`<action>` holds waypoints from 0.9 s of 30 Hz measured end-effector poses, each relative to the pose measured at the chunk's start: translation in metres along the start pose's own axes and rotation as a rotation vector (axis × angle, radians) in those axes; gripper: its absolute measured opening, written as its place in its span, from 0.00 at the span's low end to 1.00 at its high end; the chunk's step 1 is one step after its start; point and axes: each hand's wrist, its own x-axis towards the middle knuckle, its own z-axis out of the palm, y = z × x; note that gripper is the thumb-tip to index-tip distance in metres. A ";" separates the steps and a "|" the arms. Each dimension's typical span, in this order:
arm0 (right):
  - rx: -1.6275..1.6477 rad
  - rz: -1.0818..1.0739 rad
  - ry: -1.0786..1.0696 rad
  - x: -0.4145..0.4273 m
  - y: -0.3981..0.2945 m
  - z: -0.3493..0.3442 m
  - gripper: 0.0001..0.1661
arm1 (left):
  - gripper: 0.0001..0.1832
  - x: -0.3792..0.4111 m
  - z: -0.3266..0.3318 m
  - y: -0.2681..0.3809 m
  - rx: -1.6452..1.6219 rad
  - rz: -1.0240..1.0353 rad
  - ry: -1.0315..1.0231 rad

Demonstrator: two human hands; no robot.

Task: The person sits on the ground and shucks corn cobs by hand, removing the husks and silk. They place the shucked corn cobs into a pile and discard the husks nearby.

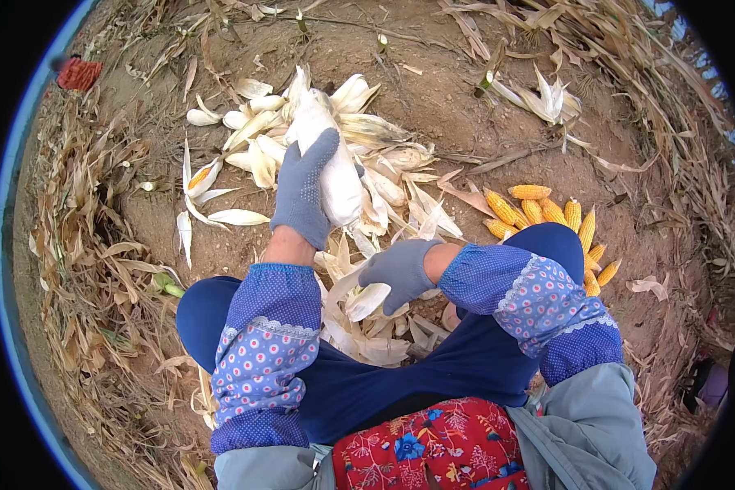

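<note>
My left hand (306,190), in a grey knitted glove with a dotted palm, grips an ear of corn in pale husk (340,184) above the pile. Below and to the right, my right hand (401,272), gloved the same way, points down with curled fingers. A loose strip of corn husk (367,302) lies at its fingertips; whether the fingers pinch it is unclear. Beyond my hands is a heap of unhusked corn ears (263,131). Stripped husks (367,343) cover the ground between my legs. Bare yellow corn cobs (531,211) lie beside my right knee.
A partly opened ear (200,179) lies on the soil at left. Cut stalk stubs (383,40) stick up ahead. Dry corn stalks (618,55) are heaped at far right, with more leaf litter (86,263) at left. A person in red (79,73) is in the distance.
</note>
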 end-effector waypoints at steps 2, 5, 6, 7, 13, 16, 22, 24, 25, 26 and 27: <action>-0.085 0.090 0.016 -0.001 0.010 -0.003 0.26 | 0.24 0.001 0.001 -0.001 0.047 0.042 -0.019; -0.105 0.227 0.430 -0.015 0.018 -0.043 0.18 | 0.26 0.002 -0.005 -0.004 0.060 0.059 -0.010; 0.163 0.139 0.463 -0.027 0.017 -0.061 0.15 | 0.26 0.002 -0.006 -0.003 0.063 0.054 0.010; 0.505 -0.046 0.412 -0.041 0.009 -0.070 0.14 | 0.25 0.002 -0.008 -0.003 0.065 0.052 0.029; 0.669 -1.320 -0.144 -0.092 -0.074 -0.071 0.24 | 0.26 -0.002 0.001 -0.003 0.068 0.019 0.008; 0.703 -1.514 -0.151 -0.093 -0.063 -0.089 0.17 | 0.26 -0.010 0.003 0.004 0.089 0.021 0.041; 1.124 0.039 0.817 -0.063 0.010 -0.083 0.17 | 0.27 -0.014 0.011 0.004 0.242 0.071 -0.017; 1.148 0.102 1.041 -0.051 0.024 -0.081 0.15 | 0.28 -0.015 0.014 0.001 0.291 0.102 -0.072; 1.162 0.070 1.084 -0.048 0.023 -0.081 0.15 | 0.28 -0.017 0.015 0.000 0.329 0.104 -0.081; 1.175 0.037 1.126 -0.046 0.020 -0.083 0.16 | 0.29 -0.020 0.017 0.000 0.367 0.108 -0.089; 1.189 0.002 1.168 -0.044 0.017 -0.084 0.17 | 0.29 -0.022 0.018 0.001 0.407 0.112 -0.097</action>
